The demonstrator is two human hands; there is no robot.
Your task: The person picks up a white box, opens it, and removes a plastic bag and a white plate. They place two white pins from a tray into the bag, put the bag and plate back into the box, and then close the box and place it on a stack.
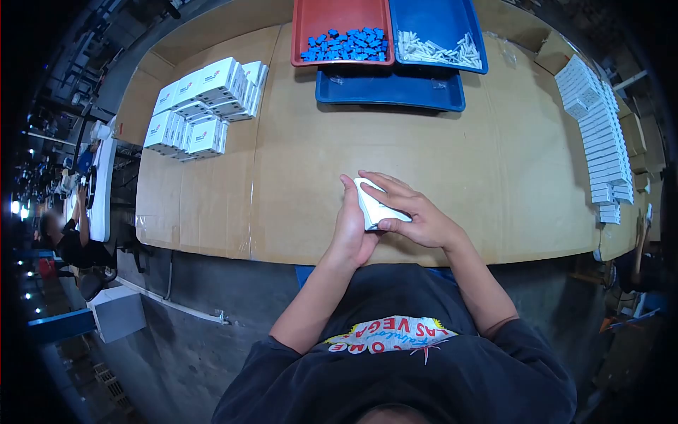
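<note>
A small white box (371, 205) is held between my two hands near the front edge of the cardboard-covered table (318, 155). My left hand (351, 225) cups it from the left side, thumb pointing up along its edge. Over the top and right side lies my right hand (418, 215), its fingers bent across the box and its thumb at the lower edge. Part of the box is hidden under the right fingers.
Stacked white boxes (205, 88) stand at the left, and more white boxes (600, 134) line the right edge. At the back are a red tray (300, 35) with blue pieces (346, 46), a blue tray (477, 35) with white pieces (438, 51), and a lower blue tray (388, 95). A person (78, 240) is at far left.
</note>
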